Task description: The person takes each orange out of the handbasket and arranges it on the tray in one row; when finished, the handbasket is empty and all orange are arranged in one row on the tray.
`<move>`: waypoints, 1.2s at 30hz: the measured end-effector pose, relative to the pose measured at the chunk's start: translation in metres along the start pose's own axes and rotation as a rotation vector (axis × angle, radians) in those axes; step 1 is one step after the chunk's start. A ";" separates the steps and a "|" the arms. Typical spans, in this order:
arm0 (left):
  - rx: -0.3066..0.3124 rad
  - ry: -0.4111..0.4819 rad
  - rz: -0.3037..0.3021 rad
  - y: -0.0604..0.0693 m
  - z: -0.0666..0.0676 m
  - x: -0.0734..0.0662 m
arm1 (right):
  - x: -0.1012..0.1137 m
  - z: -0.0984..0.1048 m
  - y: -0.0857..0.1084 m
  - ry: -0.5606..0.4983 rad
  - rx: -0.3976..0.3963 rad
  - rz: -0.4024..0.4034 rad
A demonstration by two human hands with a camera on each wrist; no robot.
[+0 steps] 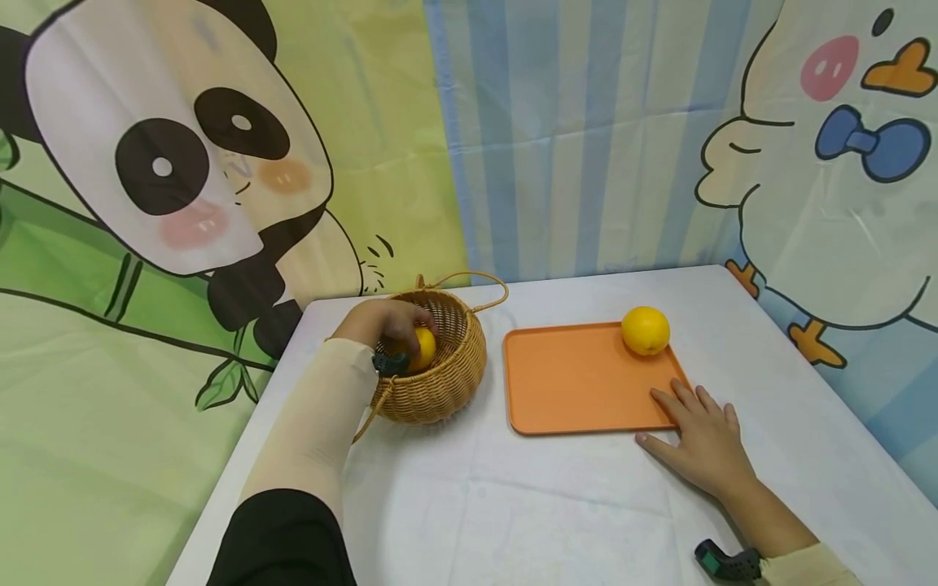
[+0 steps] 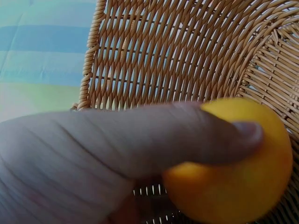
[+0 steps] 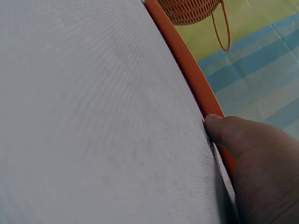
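Observation:
In the head view my left hand reaches into a wicker basket and holds a round yellow-orange fruit. The left wrist view has the thumb lying across this fruit, with the woven wall behind; the other fingers are mostly hidden. On the right, my right hand rests with spread fingers at the near right corner of an orange tray. Its thumb touches the tray's rim in the right wrist view. A similar yellow fruit sits at the tray's far right corner.
The basket has two looped handles; one sticks out toward the back right. Beneath everything is a white-covered table. Printed curtains hang behind it and at both sides.

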State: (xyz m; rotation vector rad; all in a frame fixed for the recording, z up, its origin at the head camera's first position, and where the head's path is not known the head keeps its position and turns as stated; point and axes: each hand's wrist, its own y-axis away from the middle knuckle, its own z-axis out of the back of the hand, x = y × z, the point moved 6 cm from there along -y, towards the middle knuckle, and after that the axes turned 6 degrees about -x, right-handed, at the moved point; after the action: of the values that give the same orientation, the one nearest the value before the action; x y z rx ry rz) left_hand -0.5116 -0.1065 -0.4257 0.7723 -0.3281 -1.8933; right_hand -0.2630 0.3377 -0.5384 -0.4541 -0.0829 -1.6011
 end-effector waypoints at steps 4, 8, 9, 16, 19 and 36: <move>0.001 0.120 -0.037 0.001 -0.001 -0.005 | -0.001 -0.001 0.000 -0.003 0.000 0.003; -0.011 0.194 -0.107 0.005 0.001 -0.011 | 0.000 -0.001 0.000 -0.010 0.004 0.001; -0.021 0.187 -0.134 0.006 0.002 -0.013 | 0.000 -0.002 0.000 -0.012 0.004 -0.001; -0.041 0.194 -0.243 0.008 0.009 -0.022 | 0.002 -0.002 0.000 -0.007 -0.004 -0.009; -0.039 0.173 -0.245 0.010 0.012 -0.024 | 0.002 -0.001 0.000 -0.007 0.001 -0.008; 0.010 0.274 -0.287 0.025 0.025 -0.039 | 0.001 0.002 0.001 -0.008 0.002 0.003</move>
State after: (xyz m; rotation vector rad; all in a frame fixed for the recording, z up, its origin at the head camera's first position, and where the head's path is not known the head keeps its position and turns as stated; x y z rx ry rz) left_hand -0.4993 -0.0861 -0.3785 1.1193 -0.0563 -2.0170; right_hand -0.2618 0.3371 -0.5366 -0.4585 -0.0902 -1.5964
